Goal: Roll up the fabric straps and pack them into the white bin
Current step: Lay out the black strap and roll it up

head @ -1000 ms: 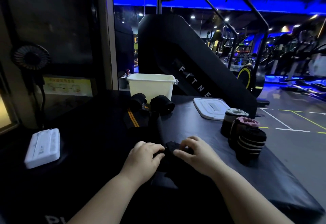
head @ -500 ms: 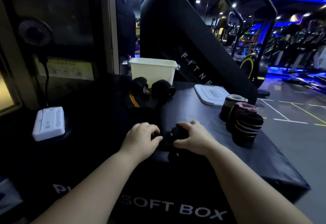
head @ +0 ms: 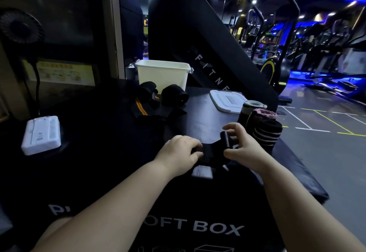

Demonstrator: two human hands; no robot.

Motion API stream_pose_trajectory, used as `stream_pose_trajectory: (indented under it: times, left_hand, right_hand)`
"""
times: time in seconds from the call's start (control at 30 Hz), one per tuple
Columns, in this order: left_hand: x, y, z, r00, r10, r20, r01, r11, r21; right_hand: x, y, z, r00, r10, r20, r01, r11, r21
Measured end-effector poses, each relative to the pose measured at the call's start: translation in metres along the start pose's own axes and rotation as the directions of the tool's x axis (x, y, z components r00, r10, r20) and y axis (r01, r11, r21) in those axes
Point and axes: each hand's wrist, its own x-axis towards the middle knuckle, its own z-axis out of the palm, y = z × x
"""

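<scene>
Since 0.5 s ago my right hand (head: 240, 145), pinching 1 end, has raised the black strap (head: 213, 152) above the soft box (head: 208, 109); my left hand (head: 179, 153) pinches the other. Likely light, limp: hold ends taut.

The white rectangular plastic bin (head: 162, 75) looks smooth, faintly glossy. The black cloth strap (head: 211, 153) looks matt, woven

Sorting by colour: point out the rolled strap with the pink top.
The middle roll of the three standing at the right. The roll behind it has a pale grey top, and the front roll is black with white stripes.
</scene>
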Motion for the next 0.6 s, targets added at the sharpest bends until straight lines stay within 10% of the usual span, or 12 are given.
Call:
stream_pose_trajectory:
  times: [0.6]
  left_hand:
    - [0.009,0.039,0.017,0.966,-0.026,0.258,-0.007,0.992,0.126]
  right_hand:
    - [-0.035,0.047,-0.028,0.998,-0.058,-0.001,0.057,0.981,-0.184]
